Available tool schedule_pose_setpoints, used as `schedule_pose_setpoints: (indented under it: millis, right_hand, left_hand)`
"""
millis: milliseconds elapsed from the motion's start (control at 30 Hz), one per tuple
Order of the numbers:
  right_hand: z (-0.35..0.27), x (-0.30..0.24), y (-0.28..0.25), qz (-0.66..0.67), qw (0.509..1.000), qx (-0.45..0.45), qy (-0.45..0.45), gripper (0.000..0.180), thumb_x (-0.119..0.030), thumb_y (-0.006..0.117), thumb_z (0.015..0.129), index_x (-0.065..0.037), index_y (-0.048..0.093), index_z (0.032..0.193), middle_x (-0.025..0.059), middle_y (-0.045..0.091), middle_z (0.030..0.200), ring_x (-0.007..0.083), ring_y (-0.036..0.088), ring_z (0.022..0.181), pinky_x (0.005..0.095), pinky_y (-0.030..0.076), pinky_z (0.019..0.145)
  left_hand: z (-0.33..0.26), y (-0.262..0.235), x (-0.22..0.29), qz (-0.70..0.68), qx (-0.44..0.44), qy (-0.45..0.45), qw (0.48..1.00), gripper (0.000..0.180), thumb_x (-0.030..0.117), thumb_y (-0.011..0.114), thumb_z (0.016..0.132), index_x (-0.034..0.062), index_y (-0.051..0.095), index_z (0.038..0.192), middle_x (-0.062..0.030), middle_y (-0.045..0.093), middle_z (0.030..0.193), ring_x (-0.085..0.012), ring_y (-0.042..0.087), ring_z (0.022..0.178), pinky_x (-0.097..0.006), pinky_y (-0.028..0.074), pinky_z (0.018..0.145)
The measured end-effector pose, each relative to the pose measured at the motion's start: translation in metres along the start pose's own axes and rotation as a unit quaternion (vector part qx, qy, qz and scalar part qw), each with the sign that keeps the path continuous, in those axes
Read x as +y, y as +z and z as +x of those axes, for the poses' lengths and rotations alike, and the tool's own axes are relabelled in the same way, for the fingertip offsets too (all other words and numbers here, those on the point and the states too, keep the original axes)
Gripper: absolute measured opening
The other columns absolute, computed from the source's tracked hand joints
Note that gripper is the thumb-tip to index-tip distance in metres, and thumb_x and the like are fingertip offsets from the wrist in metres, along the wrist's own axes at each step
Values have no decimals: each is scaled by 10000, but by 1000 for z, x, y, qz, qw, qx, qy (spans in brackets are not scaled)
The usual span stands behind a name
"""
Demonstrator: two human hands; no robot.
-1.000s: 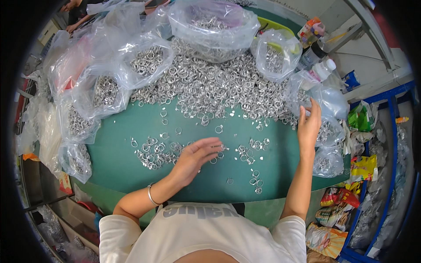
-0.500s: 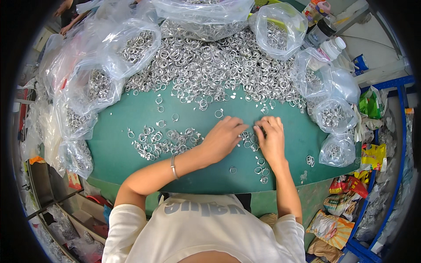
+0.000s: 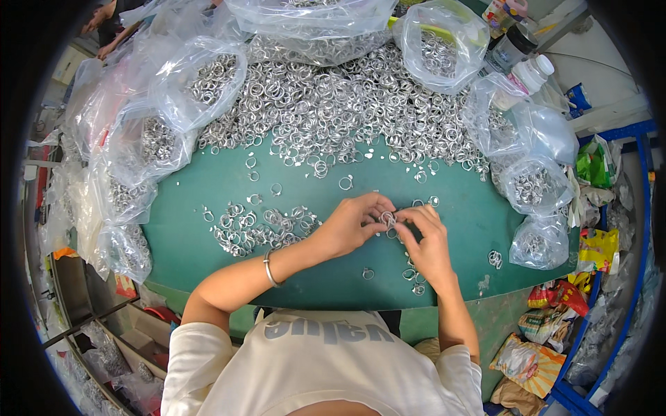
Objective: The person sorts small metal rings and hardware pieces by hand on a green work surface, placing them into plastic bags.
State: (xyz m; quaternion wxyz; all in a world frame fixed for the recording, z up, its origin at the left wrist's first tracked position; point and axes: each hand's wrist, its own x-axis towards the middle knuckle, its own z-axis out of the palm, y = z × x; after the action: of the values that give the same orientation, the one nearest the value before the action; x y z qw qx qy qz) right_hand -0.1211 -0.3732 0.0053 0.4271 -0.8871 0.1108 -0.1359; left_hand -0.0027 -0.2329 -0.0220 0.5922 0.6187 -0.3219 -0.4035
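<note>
Silver-coloured metal rings (image 3: 388, 220) are pinched between my two hands above the green tabletop. My left hand (image 3: 352, 225) grips them from the left with curled fingers. From the right, my right hand (image 3: 427, 241) closes thumb and fingers on the same small bunch; how many rings each one holds is hidden. Beneath and beside my right wrist lie a few loose rings (image 3: 415, 277). To the left of my left hand is a spread-out group of rings (image 3: 246, 229). A single ring (image 3: 368, 274) rests nearer the table's front edge.
A large heap of rings (image 3: 326, 104) covers the far side of the table (image 3: 458, 222). Clear plastic bags of rings line the left (image 3: 156, 139) and right (image 3: 531, 184). Bottles (image 3: 531, 73) stand at the back right. Another person's arm (image 3: 121, 38) shows far left.
My hands have drawn together and slightly nearer to me. Rings that were on the table between them are now held up in the fingers. The view has shifted slightly.
</note>
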Motion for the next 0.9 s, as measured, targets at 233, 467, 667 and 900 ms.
schedule_pose_setpoints:
  millis: [233, 467, 667, 900]
  right_hand:
    - [-5, 8, -1, 212, 966, 53, 137, 52, 1, 576, 855, 16, 592, 902, 65, 649, 806, 102, 559, 660, 231, 439, 612]
    - [-14, 14, -23, 353, 911, -33, 209, 53, -33, 549, 898, 11, 555, 928, 79, 658, 846, 90, 566, 722, 211, 445, 647]
    - [-19, 15, -16, 262, 942, 4, 209, 105, -3, 584, 853, 11, 576, 957, 66, 649, 807, 102, 557, 662, 228, 419, 573]
    - [-18, -13, -12, 93, 990, 9, 104, 207, 12, 646, 776, 3, 602, 978, 78, 589, 771, 150, 514, 615, 272, 415, 537]
  left_hand:
    - [-1, 3, 38, 148, 49, 3, 988, 306, -44, 617, 801, 5, 567, 1098, -58, 616, 854, -99, 517, 674, -232, 454, 619]
    - [-3, -1, 31, 54, 9, -88, 995, 260, -35, 598, 826, -23, 572, 1085, -59, 624, 884, -98, 568, 733, -241, 484, 672]
    - [-7, 3, 27, 44, 20, -54, 997, 272, -57, 590, 812, -35, 565, 1081, -64, 636, 851, -109, 606, 757, -249, 502, 701]
    - [-15, 12, 30, 189, 26, 34, 981, 461, -35, 616, 783, 54, 489, 1217, -77, 655, 820, -166, 571, 628, -285, 482, 614]
